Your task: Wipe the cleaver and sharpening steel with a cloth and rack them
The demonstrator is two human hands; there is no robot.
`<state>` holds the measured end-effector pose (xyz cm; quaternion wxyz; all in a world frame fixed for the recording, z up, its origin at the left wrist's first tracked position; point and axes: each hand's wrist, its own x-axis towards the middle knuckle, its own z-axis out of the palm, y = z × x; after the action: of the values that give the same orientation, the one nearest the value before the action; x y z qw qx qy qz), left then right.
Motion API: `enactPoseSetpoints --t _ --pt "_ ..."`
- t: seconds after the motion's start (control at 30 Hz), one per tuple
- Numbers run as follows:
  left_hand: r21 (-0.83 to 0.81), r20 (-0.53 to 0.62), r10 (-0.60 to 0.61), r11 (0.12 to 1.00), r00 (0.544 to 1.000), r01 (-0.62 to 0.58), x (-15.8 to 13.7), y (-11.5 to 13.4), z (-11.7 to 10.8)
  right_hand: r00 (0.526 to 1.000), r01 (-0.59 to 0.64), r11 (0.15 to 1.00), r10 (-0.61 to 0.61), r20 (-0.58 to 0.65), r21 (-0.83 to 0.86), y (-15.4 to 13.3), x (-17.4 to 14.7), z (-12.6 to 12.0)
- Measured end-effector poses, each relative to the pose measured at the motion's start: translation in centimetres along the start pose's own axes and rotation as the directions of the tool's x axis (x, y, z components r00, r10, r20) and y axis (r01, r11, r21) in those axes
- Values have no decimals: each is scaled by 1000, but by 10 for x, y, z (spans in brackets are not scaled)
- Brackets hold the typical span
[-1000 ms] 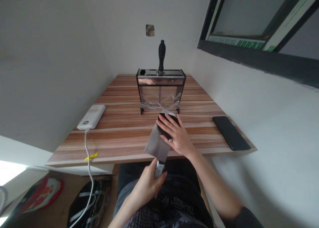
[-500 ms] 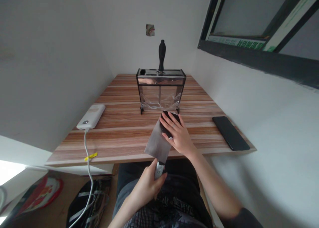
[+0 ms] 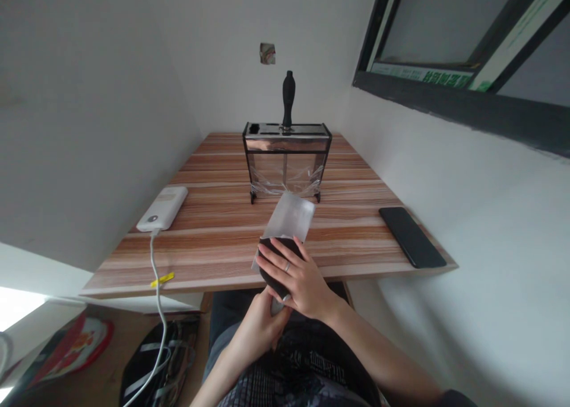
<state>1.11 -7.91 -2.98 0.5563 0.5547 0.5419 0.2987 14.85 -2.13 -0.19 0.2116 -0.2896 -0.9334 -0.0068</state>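
My left hand (image 3: 262, 321) is closed around the handle (image 3: 276, 307) of a broad cleaver, whose grey blade (image 3: 291, 214) points away from me over the table's front edge. Against the blade near the handle, my right hand (image 3: 303, 279) presses a flat black pad (image 3: 274, 270), fingers spread over it and thumb at its lower edge. The pad's exact kind I cannot make out. Beyond the blade tip stands a knife block (image 3: 288, 145) with clear, film-wrapped sides, and a black-handled tool (image 3: 288, 98) sticks up from its top.
On the wood-grain table (image 3: 214, 217), a white power bank (image 3: 164, 208) with a white cable (image 3: 155, 264) lies at the left, near a yellow strip (image 3: 162, 279). A black phone (image 3: 412, 237) rests at the right edge. Walls enclose both sides. A dark bag (image 3: 155, 359) is below left.
My right hand has slid the black pad along the blade from near its far end toward the handle. The left hand still holds the cleaver.
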Motion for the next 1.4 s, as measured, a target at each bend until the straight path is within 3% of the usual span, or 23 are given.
enactPoseSetpoints --t 0.47,0.87,1.13,1.4 --pt "5 -55 63 998 997 -63 3 -2 0 995 98 995 -98 -1 5 1 -5 2" --pt "25 58 -16 1000 998 15 0 0 -1 995 -71 996 67 -72 -53 32 8 -10" --pt "112 41 56 992 998 -61 -4 5 -1 963 -224 966 198 -185 -131 54 17 -27" --pt "114 71 11 993 997 -20 -4 3 -2 930 -323 930 279 -238 -173 61 24 -32"
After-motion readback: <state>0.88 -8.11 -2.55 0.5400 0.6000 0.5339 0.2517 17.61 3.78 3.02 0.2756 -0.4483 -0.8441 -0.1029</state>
